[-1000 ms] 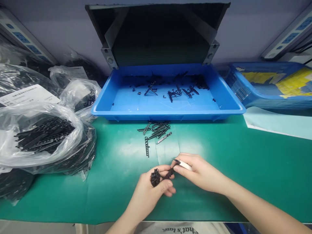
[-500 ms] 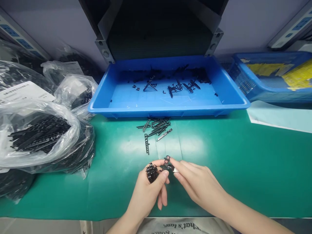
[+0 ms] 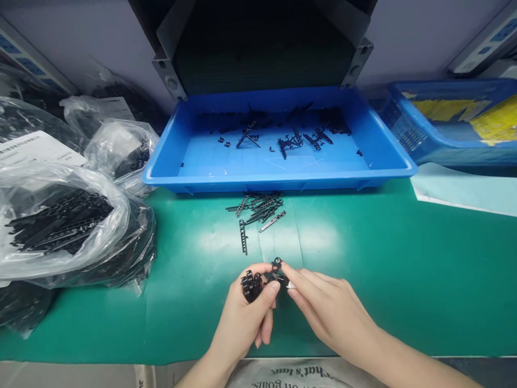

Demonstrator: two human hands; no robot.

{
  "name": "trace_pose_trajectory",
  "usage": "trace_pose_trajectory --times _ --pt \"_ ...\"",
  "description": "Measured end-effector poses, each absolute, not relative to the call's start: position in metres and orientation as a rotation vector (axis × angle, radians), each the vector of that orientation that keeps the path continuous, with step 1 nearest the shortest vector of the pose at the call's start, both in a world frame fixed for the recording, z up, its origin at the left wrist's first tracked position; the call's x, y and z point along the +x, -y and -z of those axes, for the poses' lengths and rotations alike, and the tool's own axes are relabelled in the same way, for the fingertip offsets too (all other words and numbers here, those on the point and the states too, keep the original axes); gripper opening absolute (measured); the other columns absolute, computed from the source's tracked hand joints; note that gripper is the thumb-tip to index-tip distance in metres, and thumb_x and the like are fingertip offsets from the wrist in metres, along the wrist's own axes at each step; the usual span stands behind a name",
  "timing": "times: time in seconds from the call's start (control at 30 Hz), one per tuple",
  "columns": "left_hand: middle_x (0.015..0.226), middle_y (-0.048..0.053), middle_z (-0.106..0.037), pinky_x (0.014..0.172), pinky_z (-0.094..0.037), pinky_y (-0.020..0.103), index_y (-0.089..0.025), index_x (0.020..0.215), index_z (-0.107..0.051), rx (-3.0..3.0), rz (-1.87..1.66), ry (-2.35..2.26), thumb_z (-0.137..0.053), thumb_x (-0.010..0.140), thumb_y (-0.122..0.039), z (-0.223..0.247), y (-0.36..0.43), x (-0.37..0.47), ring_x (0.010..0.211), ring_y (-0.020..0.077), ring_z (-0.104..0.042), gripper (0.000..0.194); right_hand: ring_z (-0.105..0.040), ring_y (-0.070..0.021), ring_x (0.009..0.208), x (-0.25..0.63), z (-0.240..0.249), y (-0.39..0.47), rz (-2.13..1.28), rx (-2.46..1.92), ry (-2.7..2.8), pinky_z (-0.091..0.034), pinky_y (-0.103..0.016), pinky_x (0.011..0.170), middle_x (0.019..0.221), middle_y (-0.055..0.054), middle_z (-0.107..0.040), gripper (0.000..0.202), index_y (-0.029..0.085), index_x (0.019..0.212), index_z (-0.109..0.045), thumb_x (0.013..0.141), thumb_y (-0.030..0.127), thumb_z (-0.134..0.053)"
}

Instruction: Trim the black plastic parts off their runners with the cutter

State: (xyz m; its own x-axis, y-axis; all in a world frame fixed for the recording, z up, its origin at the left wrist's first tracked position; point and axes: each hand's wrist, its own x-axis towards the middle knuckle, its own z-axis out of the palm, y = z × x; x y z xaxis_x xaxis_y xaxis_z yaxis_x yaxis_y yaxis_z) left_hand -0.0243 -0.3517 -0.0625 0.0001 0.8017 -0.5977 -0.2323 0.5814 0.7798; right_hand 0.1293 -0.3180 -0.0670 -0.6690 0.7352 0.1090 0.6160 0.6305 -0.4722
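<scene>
Sitting at the far left, a clear bag (image 3: 60, 266) gapes on the green table (image 3: 194, 302), its mouth folded wide, likely so the dark parts (image 3: 60, 221) inside are easy to reach. To the right, the left hand (image 3: 250, 312) has its grip closed around a bundle of black parts (image 3: 251, 285), clustered at the base of the thumb, which seems to free the fingertips. Beyond it, a loose pile (image 3: 264, 207) lies against the front of a blue tray (image 3: 278, 182), probably to be handy; the tray's walls contain scattered black pieces (image 3: 291, 143). Between the hands, one small ringed part (image 3: 277, 263) is at the fingertips of both, apparently for steadiness. The right hand's (image 3: 331, 302) grip pinches a white object (image 3: 290, 284) between thumb and forefinger; most of it is hidden, so its shape cannot be told. Farther right lie a pale sheet (image 3: 464, 188) and, behind it, a blue basket (image 3: 456, 151) with yellow material (image 3: 498, 121), both set clear of the hands.
</scene>
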Motion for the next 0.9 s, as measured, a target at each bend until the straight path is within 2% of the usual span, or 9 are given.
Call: trace_pose_trajectory --times 0.17,0.37,0.57,0.9 --pt "0.051 -0.007 -0.047 0.025 -0.018 0.012 -0.016 0.095 -0.047 0.509 -0.931 -1.277 -0.058 0.073 -0.043 0.064 0.353 -0.024 0.023 0.0019 -0.031 0.037 -0.058 -0.0143 0.065 0.131 0.067 0.319 -0.64 -1.094 2.535 -0.04 -0.025 0.048 0.079 -0.003 -0.063 0.035 0.012 0.121 -0.045 0.093 0.022 -0.028" --pt "0.036 -0.01 -0.039 0.026 -0.019 0.012 -0.016 0.095 -0.048 0.598 -0.86 -1.35 -0.056 0.074 -0.045 0.067 0.355 -0.025 0.022 0.004 -0.027 0.037 -0.058 -0.0139 0.062 0.129 0.067 0.321 -0.58 -1.118 2.545 -0.038 -0.024 0.045 0.078 -0.004 -0.064 0.035 0.013 0.118 -0.049 0.093 0.023 -0.026" --pt "0.044 -0.009 -0.041 0.03 -0.019 0.014 -0.015 0.095 -0.05 0.62 -0.931 -1.41 -0.058 0.074 -0.042 0.068 0.355 -0.02 0.024 0.002 -0.028 0.035 -0.057 -0.0143 0.06 0.126 0.068 0.323 -0.503 -1.136 2.535 -0.035 -0.024 0.042 0.077 -0.003 -0.064 0.034 0.012 0.119 -0.049 0.092 0.022 -0.03" --pt "0.042 -0.01 -0.039 0.028 -0.017 0.012 -0.016 0.092 -0.048 0.588 -0.973 -1.352 -0.056 0.076 -0.042 0.073 0.357 -0.019 0.024 0.0015 -0.026 0.032 -0.06 -0.0133 0.063 0.122 0.07 0.326 -0.493 -1.136 2.477 -0.043 -0.023 0.049 0.084 -0.004 -0.066 0.032 0.013 0.117 -0.049 0.092 0.02 -0.03"
